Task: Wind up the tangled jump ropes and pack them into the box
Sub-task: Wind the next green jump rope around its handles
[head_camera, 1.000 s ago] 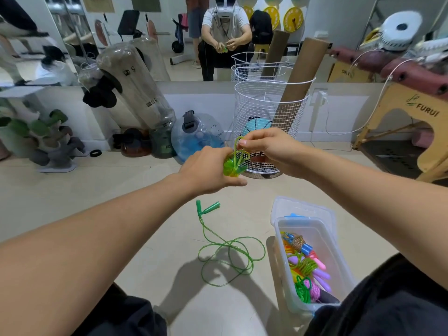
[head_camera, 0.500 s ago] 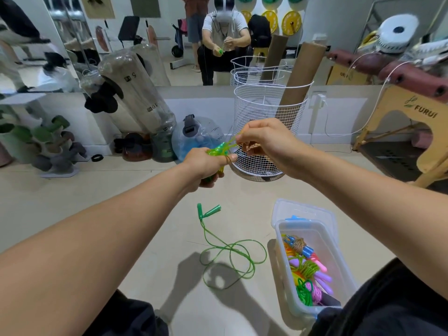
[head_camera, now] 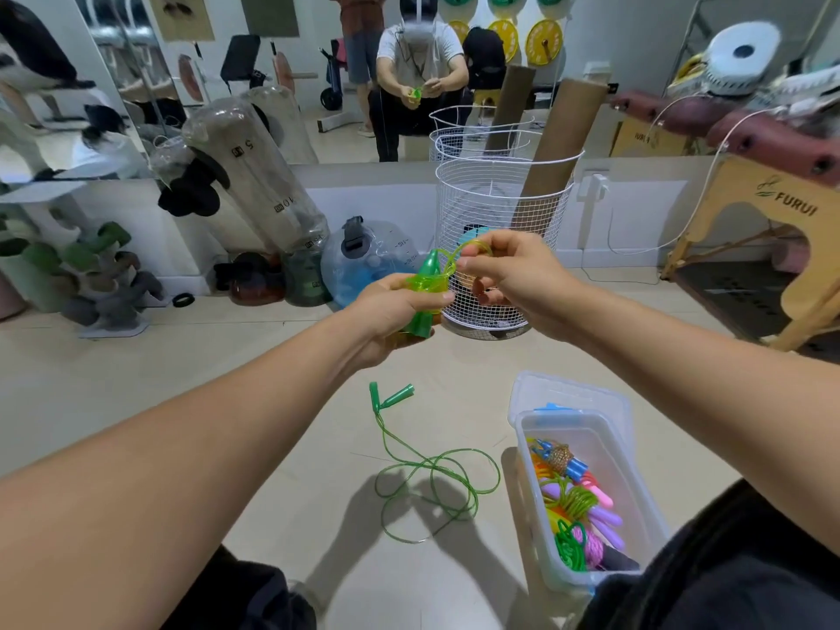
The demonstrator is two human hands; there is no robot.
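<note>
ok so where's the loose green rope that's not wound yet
In the head view the loose green rope lies on the floor at lower centre, just left of the clear box, below both hands.

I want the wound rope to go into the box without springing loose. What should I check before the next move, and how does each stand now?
1. Left hand grips the wound green rope bundle: ok.
2. Loose cord end pinched by right hand: ok.
3. Cord end tucked or secured: cannot tell.
4. Clear plastic box open, lid off: ok.
5. Space left in the box among the packed ropes: ok, far end bare.
6. All ropes wound: not ok, a second green rope lies loose on the floor.
</note>
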